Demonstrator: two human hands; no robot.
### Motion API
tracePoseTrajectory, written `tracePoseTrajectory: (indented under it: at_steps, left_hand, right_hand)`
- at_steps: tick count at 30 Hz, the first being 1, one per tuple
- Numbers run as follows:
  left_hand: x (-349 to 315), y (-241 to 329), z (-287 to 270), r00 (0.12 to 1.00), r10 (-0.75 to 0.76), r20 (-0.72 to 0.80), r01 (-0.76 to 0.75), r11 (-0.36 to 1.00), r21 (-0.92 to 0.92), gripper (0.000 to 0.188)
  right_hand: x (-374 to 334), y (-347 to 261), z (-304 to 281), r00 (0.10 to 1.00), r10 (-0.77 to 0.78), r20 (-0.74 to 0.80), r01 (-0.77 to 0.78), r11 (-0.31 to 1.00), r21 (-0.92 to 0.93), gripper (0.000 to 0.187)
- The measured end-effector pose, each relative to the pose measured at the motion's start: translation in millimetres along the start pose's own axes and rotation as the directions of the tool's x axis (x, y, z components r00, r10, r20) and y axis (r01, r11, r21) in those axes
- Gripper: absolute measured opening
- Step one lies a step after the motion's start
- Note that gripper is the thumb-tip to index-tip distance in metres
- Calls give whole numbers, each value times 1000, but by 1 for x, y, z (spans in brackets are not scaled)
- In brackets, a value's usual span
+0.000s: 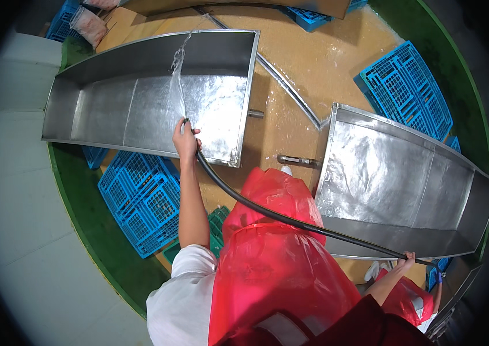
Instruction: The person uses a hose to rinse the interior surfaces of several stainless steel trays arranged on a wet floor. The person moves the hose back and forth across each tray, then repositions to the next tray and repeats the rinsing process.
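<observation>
My left hand (185,141) is closed around a black hose (267,213) just behind its open end. Water (177,89) shoots from that end into a long steel trough (106,112) at the left and splashes toward its far wall. The hose runs back across the front of my red plastic apron (279,277) to the lower right. There my right hand (407,261) grips it, beside the near edge of a second steel trough (382,173).
Blue plastic pallets (140,199) lie left of me, and another blue pallet (408,86) lies far right. A metal drain channel (287,86) crosses the wet tan floor. A short pipe (256,113) juts from the left trough. Another person in a red apron (403,297) is at the lower right.
</observation>
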State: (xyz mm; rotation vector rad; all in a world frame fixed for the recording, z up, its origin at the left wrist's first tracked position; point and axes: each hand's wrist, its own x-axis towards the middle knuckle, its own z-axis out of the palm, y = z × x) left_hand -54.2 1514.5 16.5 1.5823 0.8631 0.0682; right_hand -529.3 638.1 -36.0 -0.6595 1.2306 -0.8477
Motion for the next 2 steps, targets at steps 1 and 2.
tracePoseTrajectory:
  at_steps: [1, 2]
  left_hand:
    - [3, -1, 3, 999, 12, -31, -11, 999, 34, 45]
    - [7, -2, 4, 997, 10, -72, -3, 996, 87, 39]
  right_hand:
    - [-9, 10, 11, 1000, -3, -1, 3, 1000, -5, 35]
    - [-17, 16, 27, 1000, 4, -4, -4, 1000, 0, 35]
